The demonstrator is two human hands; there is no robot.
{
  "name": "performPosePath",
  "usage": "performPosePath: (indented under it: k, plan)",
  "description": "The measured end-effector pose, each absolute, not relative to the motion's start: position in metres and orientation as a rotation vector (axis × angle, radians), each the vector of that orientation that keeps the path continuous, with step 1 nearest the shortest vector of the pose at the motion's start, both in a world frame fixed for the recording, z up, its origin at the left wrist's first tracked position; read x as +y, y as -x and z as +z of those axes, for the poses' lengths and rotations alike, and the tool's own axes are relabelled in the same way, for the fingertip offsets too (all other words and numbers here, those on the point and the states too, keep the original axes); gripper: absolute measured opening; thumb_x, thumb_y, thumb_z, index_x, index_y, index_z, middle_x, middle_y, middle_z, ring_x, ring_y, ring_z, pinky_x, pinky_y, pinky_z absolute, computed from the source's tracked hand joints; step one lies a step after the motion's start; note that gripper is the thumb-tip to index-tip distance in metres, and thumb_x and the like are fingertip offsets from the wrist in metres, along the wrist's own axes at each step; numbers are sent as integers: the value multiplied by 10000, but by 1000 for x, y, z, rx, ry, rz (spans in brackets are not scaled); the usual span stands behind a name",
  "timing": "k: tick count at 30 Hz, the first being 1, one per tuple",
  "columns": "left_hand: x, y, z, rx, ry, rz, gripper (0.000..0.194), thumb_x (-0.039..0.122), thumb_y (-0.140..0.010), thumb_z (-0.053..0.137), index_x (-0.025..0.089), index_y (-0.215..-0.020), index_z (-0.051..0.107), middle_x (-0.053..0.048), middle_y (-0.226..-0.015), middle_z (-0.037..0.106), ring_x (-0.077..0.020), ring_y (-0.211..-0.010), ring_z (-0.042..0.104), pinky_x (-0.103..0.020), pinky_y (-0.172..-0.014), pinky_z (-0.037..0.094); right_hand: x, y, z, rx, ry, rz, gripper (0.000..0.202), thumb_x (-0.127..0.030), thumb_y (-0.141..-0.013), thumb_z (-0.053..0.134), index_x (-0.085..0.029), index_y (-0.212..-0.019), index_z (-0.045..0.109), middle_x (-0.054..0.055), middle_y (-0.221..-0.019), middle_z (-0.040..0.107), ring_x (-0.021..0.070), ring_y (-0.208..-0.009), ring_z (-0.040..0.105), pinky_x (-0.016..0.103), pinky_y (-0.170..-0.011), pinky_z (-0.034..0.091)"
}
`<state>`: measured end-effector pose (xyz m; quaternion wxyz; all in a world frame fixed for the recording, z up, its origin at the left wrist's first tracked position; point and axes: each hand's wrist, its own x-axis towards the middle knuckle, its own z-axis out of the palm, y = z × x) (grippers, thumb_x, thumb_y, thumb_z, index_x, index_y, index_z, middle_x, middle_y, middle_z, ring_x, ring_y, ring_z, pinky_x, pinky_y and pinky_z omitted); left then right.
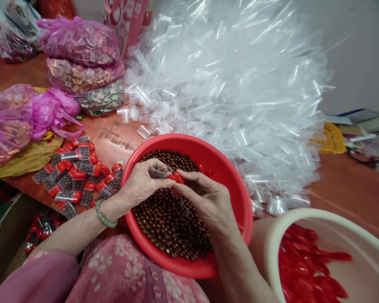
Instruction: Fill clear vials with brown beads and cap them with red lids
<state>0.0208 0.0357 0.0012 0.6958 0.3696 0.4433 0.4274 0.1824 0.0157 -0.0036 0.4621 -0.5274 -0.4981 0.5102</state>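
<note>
Over a red basin (245, 210) full of small round brown balls (170, 227), both my hands meet at one small container. My left hand (138, 180) grips its clear plastic body (159, 171), where a few brown balls show inside. A red cap (177, 177) is pinched in the fingers of my right hand (208, 195), up against the container's end. Whether the cap is seated cannot be made out. A few red pieces (202, 169) lie in the basin behind my right fingers.
A large heap of clear plastic sleeves (233, 75) covers the table behind the basin. Filled red-capped containers (78, 172) are piled left, with more in a box (6, 235) below. A cream bucket (270, 248) of red spoon-like pieces (312, 265) stands right. Pink bags (78, 40) sit back left.
</note>
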Motion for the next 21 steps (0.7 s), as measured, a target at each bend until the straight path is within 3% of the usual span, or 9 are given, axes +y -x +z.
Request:
performPosePath:
  k: [8, 13, 21]
  plan:
    - [38, -25, 2, 907, -899, 943, 151, 148, -731, 723, 152, -841, 620, 13, -827, 638, -109, -807, 582, -269, -840, 430, 19, -194, 1, -1116, 1271, 1177, 229, -273, -714, 816, -273, -935, 756, -6, -879, 734, 121, -793, 673, 261, -759, 553]
    - [34, -25, 0, 855, -916, 830, 130, 156, -760, 698, 150, -854, 607, 3, -829, 633, -116, -803, 568, -273, -828, 429, 20, -193, 7, -1106, 1188, 1118, 203, -275, -726, 807, -291, -918, 743, -15, -882, 714, 136, -824, 679, 294, -787, 563]
    - [33, -27, -6, 730, -977, 825, 135, 126, -754, 642, 157, -885, 632, 14, -787, 590, -115, -750, 516, -265, -762, 407, 20, -174, 11, -1386, 1128, 743, 175, -219, -764, 768, -274, -921, 713, 24, -886, 722, 185, -853, 681, 391, -821, 579]
